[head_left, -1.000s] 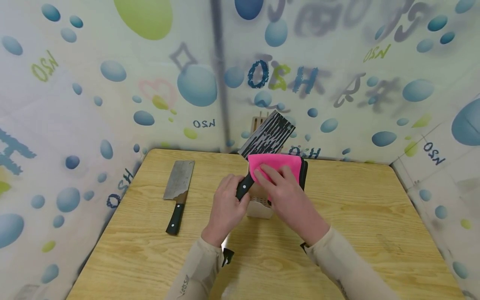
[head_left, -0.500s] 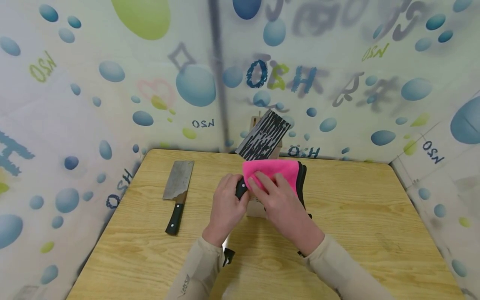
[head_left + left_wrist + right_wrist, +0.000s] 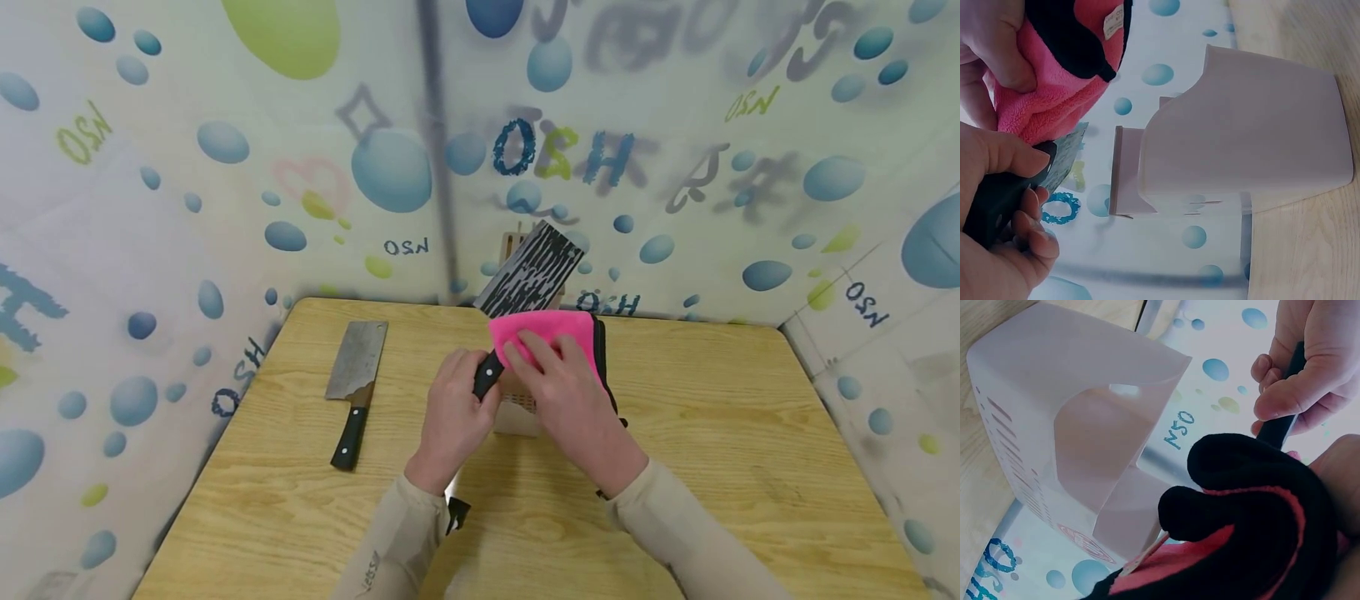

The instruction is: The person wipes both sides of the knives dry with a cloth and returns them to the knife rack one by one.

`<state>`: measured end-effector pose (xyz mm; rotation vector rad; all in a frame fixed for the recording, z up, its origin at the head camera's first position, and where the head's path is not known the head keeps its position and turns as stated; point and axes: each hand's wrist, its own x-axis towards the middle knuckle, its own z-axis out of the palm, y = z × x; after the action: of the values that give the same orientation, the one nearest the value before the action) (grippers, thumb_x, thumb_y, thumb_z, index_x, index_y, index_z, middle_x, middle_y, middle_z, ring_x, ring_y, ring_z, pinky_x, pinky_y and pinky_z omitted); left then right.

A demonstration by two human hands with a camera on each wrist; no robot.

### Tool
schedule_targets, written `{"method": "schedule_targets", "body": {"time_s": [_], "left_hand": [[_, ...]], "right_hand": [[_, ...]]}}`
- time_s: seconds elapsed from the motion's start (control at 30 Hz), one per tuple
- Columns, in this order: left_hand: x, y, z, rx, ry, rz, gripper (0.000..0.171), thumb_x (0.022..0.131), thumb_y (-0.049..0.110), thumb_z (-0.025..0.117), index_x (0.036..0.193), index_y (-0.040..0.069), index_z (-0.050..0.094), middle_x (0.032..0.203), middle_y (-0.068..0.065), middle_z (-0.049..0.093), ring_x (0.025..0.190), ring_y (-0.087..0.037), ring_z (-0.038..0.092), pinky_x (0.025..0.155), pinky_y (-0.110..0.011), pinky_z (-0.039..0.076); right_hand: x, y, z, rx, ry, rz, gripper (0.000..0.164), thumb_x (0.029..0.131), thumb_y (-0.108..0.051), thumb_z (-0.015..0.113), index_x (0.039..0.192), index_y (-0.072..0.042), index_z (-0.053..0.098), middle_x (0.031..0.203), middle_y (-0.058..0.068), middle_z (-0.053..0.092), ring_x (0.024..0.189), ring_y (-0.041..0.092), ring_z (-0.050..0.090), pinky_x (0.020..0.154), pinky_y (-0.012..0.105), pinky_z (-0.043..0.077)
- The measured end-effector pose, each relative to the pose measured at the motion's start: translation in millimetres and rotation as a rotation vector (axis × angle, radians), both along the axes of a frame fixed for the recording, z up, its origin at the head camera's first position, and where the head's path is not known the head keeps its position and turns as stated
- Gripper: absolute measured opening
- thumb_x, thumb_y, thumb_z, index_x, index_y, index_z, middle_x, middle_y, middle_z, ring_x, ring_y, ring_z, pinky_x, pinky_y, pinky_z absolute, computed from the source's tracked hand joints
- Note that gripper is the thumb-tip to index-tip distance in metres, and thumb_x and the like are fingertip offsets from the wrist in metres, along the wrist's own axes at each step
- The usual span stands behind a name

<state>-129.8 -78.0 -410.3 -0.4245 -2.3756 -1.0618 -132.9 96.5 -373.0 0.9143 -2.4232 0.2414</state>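
Note:
My left hand (image 3: 453, 421) grips the black riveted handle of a cleaver (image 3: 531, 271), whose blade slants up to the right and shows dark and light streaks. Folded in my right hand (image 3: 581, 412) is a pink cloth (image 3: 576, 325) with black trim and a black underside. Its fingers press the cloth over the blade's handle end, hiding that part. In the left wrist view the cloth (image 3: 1054, 109) bunches beside the blade, a small white tag on it. A second cleaver (image 3: 358, 362), its blade grey and plain, lies on the table to the left.
Behind and below the hands stands a pale plastic knife holder (image 3: 517, 421), partly covered by them. The right wrist view shows the holder's (image 3: 1091, 347) curved opening and slotted side. The wooden table (image 3: 712, 417) meets a patterned wall sheet (image 3: 675, 125) at the back.
The cloth slid down toward the handle half a second ago, and has since moved back up a little, baring more handle. The cleaver shifted slightly; the left hand stays nearly in place.

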Motion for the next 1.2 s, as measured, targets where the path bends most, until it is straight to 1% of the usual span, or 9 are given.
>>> {"method": "schedule_targets", "body": {"time_s": [0.17,0.23,0.37,0.57,0.77,0.93,1.1,1.2], "left_hand": [[0.0,0,0.1,0.011,0.006,-0.004,0.021,0.087,-0.001,0.071,0.107,-0.003,0.067,0.093,-0.011,0.063,0.084,-0.024,0.056,0.069,-0.037,0.050],[0.4,-1,-0.1,0.013,0.004,-0.006,0.021,0.086,-0.002,0.071,0.107,-0.003,0.067,0.092,-0.011,0.062,0.084,-0.023,0.056,0.069,-0.037,0.049],[1.4,-1,-0.6,0.011,-0.004,-0.006,0.021,0.085,-0.001,0.072,0.106,-0.002,0.067,0.092,-0.010,0.062,0.083,-0.023,0.055,0.068,-0.036,0.048],[2.4,0,-1.1,0.012,-0.017,-0.010,0.022,0.085,0.000,0.073,0.107,-0.002,0.067,0.091,-0.009,0.063,0.082,-0.021,0.054,0.067,-0.033,0.046],[4.3,0,0.2,0.013,-0.043,-0.008,0.023,0.086,0.000,0.073,0.108,-0.001,0.068,0.091,-0.008,0.062,0.082,-0.020,0.054,0.067,-0.032,0.046],[5.6,1,0.8,0.012,-0.050,-0.006,0.022,0.087,0.002,0.073,0.108,-0.001,0.068,0.090,-0.008,0.062,0.081,-0.019,0.054,0.066,-0.031,0.045],[5.6,1,1.6,0.011,-0.044,-0.003,0.022,0.087,0.002,0.072,0.109,-0.002,0.068,0.091,-0.008,0.063,0.081,-0.019,0.054,0.066,-0.030,0.046],[5.3,1,1.6,0.014,-0.034,-0.006,0.022,0.088,0.001,0.071,0.109,-0.002,0.068,0.091,-0.009,0.064,0.081,-0.020,0.055,0.066,-0.031,0.046]], "right_hand": [[-4.4,2,1.0,-0.003,0.013,0.001,0.052,0.089,0.005,0.070,0.139,-0.006,0.065,0.134,0.019,0.064,0.096,0.035,0.054,0.083,0.039,0.050],[-6.5,3,1.2,0.002,0.016,-0.003,0.056,0.086,0.006,0.069,0.140,-0.006,0.064,0.134,0.019,0.064,0.098,0.035,0.054,0.083,0.039,0.050],[-11.5,5,1.0,0.000,0.013,-0.007,0.059,0.084,0.007,0.070,0.141,-0.006,0.063,0.134,0.020,0.063,0.097,0.035,0.052,0.083,0.040,0.049],[-20.2,9,0.7,-0.010,0.016,-0.013,0.060,0.083,0.006,0.075,0.141,-0.005,0.063,0.133,0.021,0.063,0.095,0.036,0.051,0.082,0.042,0.046],[-27.5,13,2.7,0.003,0.014,-0.047,0.057,0.084,0.008,0.074,0.139,-0.005,0.065,0.133,0.021,0.062,0.094,0.037,0.051,0.081,0.041,0.047],[-34.8,17,4.7,-0.003,0.035,-0.063,0.054,0.084,0.008,0.074,0.137,-0.005,0.066,0.132,0.022,0.063,0.094,0.038,0.053,0.081,0.042,0.048],[-43.0,23,7.7,-0.019,0.045,-0.064,0.056,0.082,0.011,0.073,0.135,-0.003,0.067,0.131,0.024,0.063,0.100,0.042,0.055,0.086,0.045,0.049],[-48.7,26,9.0,-0.026,0.027,-0.068,0.056,0.081,0.012,0.073,0.135,-0.003,0.067,0.130,0.024,0.063,0.104,0.043,0.056,0.088,0.046,0.048]]}}
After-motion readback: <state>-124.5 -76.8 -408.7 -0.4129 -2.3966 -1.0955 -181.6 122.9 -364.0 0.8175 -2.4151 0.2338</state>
